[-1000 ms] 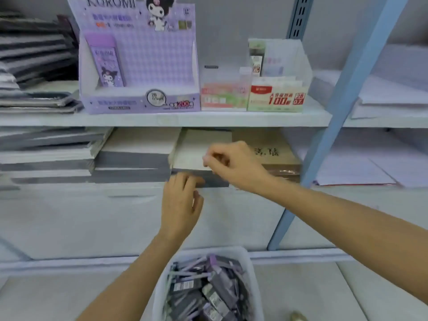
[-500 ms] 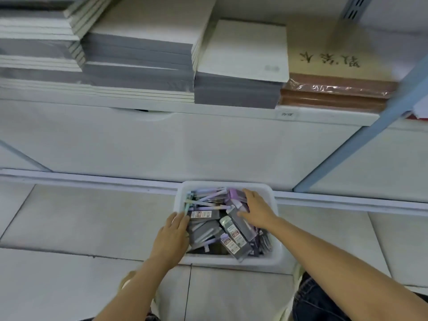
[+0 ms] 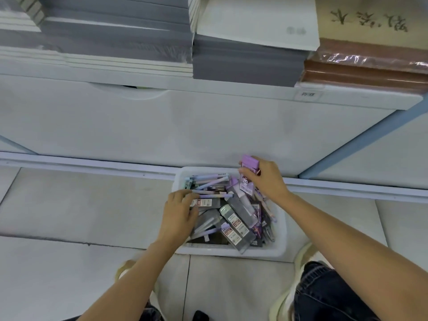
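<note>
1 white bin [image 3: 281,237] on the floor tiles below the shelf. Right hand [image 3: 266,183] is clamped around 1 purple pack [image 3: 249,163], held just above the bin's far right corner. Left hand [image 3: 179,212] has its fingers laid flat on the packs at the bin's left side, gripping nothing. About 5 pastel pens [image 3: 209,181] at the far left; they overlap, so the count is shaky. On the shelf: 2 grey stacks [image 3: 243,62], 1 brown stack [image 3: 361,74].
</note>
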A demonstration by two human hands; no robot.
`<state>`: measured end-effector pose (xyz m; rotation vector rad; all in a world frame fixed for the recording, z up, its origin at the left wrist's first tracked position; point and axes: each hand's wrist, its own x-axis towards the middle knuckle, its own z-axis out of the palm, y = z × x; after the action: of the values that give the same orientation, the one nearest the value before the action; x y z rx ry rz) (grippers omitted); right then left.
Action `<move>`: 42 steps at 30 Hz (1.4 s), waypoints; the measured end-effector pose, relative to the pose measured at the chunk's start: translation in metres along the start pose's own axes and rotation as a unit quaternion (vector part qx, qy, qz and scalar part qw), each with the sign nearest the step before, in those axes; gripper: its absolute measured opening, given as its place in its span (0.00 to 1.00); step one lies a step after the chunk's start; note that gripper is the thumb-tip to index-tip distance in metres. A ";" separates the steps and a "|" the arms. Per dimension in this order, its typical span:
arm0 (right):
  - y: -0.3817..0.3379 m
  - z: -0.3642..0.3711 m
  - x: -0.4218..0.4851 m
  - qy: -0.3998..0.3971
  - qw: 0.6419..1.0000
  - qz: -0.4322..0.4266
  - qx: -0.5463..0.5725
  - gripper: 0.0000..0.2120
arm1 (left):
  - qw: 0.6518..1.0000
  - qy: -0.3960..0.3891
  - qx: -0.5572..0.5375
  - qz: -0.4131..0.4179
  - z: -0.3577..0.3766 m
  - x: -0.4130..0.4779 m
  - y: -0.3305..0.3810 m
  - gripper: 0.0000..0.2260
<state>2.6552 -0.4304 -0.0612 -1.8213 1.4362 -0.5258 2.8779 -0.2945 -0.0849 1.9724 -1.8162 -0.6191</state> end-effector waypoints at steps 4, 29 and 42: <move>-0.031 0.011 -0.006 -0.136 0.978 0.033 0.152 0.06 | 0.887 -0.146 -0.419 -0.130 -0.005 0.017 0.035 0.11; 0.015 0.059 -0.045 -0.143 0.981 0.041 -0.122 0.07 | 0.812 -0.113 -0.473 -0.323 0.002 -0.001 0.000 0.05; -0.055 0.049 -0.011 -0.179 0.945 0.062 0.268 0.05 | 0.778 -0.150 -0.557 -0.250 -0.004 0.008 0.024 0.16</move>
<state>2.7221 -0.3998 -0.0498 -1.2997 1.0244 -0.4401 2.8609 -0.3047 -0.0692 1.4434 -0.5957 -1.7430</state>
